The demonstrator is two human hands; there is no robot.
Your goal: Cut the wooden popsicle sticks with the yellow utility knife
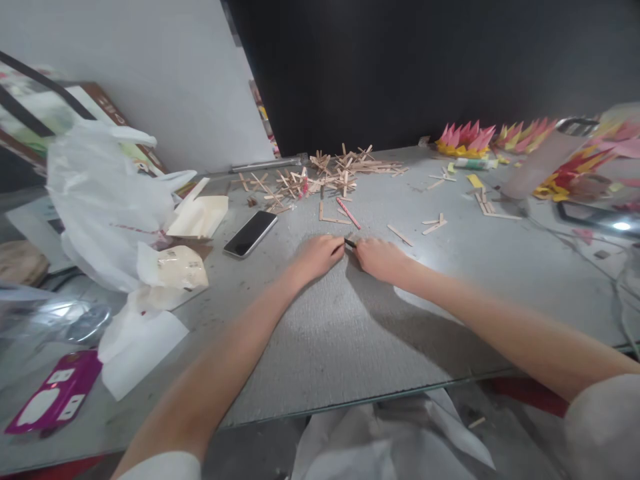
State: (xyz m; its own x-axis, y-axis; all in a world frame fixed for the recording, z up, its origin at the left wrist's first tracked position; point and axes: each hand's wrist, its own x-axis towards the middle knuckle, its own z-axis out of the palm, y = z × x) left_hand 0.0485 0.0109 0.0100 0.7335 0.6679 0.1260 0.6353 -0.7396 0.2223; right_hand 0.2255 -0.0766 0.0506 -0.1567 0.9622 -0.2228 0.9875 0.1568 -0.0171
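Observation:
Both my hands rest on the grey table [320, 333], close together near its middle. My left hand [317, 255] is closed, its fingertips pinching one end of a small dark thin object [349, 243]. My right hand [381, 258] is closed on the other end of it. I cannot make out what the object is. Just beyond my hands lies a pink stick [348, 213] among loose wooden sticks [400, 235]. A heap of wooden sticks [330, 173] lies further back.
A black phone [251, 233] lies left of my hands. White plastic bags [107, 200] and paper pile at the left, with a magenta power strip [53, 393] near the front edge. Pink and yellow paper flowers [465, 140] and a clear bottle [545, 160] stand at the back right.

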